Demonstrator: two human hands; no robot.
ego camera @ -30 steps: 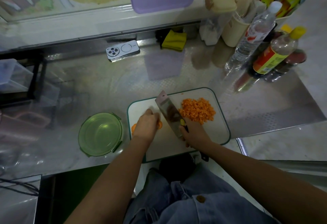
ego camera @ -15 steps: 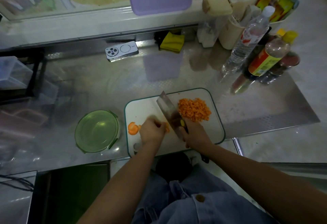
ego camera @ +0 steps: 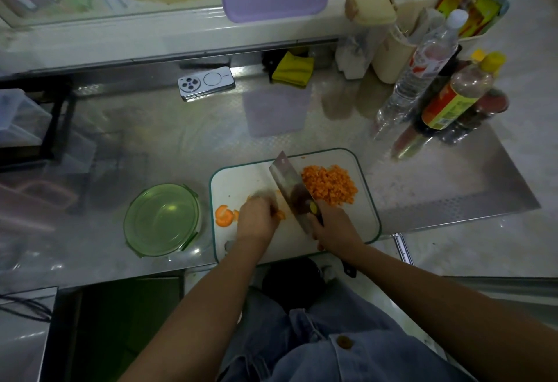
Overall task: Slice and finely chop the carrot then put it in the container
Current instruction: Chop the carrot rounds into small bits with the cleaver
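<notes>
Your right hand [ego camera: 335, 227] grips the cleaver [ego camera: 290, 188], blade keeping pile [ego camera: 330, 184] apart from slices [ego camera: 224, 215]; left hand [ego camera: 256, 221] blurred, grip indeterminate.

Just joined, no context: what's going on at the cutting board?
A person is chopping carrot on the white cutting board. The right hand grips the cleaver, its blade angled across the board; the left hand rests over carrot pieces beside it, fingers blurred. Diced carrot is piled right of the blade, a few slices lie near the board's left edge. The green container beside the board holds no carrot yet.
</notes>
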